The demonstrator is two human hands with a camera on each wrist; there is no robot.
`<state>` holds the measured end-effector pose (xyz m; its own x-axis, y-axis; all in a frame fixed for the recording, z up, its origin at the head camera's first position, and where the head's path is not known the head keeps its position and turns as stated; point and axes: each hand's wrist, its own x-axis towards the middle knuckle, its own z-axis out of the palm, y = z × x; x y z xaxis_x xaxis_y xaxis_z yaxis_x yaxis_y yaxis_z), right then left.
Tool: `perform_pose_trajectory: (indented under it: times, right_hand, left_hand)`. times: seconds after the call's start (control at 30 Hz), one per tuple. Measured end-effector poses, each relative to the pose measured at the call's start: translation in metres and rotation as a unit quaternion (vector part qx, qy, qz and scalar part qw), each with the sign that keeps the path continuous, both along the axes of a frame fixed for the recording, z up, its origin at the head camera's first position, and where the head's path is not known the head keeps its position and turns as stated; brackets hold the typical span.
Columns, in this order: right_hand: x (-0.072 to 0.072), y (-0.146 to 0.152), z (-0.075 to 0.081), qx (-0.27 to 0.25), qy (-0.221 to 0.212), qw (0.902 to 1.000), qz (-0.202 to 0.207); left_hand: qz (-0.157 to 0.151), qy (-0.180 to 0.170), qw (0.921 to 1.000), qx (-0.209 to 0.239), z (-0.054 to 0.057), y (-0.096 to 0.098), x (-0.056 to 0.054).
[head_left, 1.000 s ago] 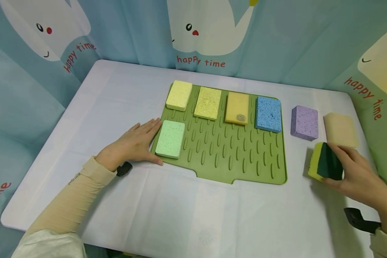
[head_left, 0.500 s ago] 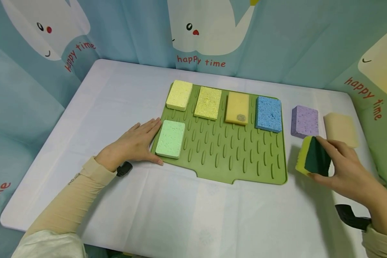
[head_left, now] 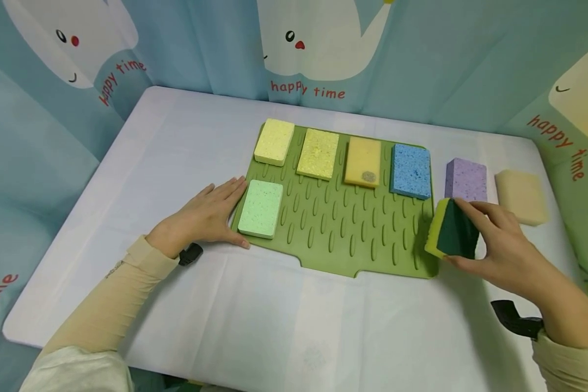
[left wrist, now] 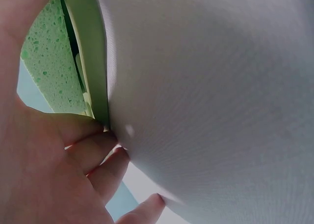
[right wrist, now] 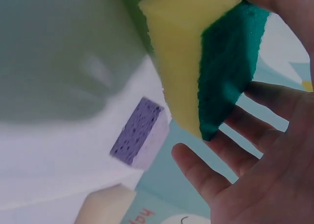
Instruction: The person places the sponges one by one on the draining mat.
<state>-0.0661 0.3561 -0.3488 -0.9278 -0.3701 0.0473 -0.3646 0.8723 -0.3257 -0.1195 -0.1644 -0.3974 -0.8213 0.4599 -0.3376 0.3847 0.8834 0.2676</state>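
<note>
My right hand (head_left: 504, 247) pinches a yellow sponge with a dark green scouring face (head_left: 454, 228), thumb at the near end and fingers at the far end. In the head view it overlaps the right edge of the green ridged mat (head_left: 343, 228). The right wrist view shows the sponge's yellow foam side (right wrist: 179, 52) and its green scouring side (right wrist: 228, 62). My left hand (head_left: 203, 215) rests with extended fingers along the mat's left edge, beside a mint green sponge (head_left: 261, 209). The left wrist view has its fingertips right at the mat's rim (left wrist: 93, 52).
Across the mat's back row lie a pale yellow sponge (head_left: 274, 140), a speckled yellow sponge (head_left: 318, 152), a tan sponge with a grey spot (head_left: 362, 158) and a blue sponge (head_left: 410, 170). Right of the mat are a purple sponge (head_left: 466, 178) and a beige sponge (head_left: 521, 196).
My right hand has carried the yellow and green sponge leftward from near the beige sponge to the mat's right edge. The left hand stays where it was.
</note>
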Motion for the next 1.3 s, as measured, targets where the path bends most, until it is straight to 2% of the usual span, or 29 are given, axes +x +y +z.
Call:
perform_pose_trajectory:
  times: [0.37, 0.7, 1.3]
  right_hand:
    - [-0.004, -0.022, 0.001, -0.003, -0.008, 0.9997, 0.022]
    - [-0.008, -0.043, 0.002, -0.004, -0.014, 0.9997, 0.021]
    - [-0.020, -0.083, -0.003, -0.007, -0.018, 0.9976, 0.066]
  left_hand:
    - [-0.002, -0.002, 1.0000, -0.005, 0.001, 0.001, 0.000]
    - [0.001, -0.003, 1.0000, -0.001, 0.001, 0.000, 0.001]
    - [0.005, -0.006, 1.0000, -0.002, 0.000, 0.000, -0.001]
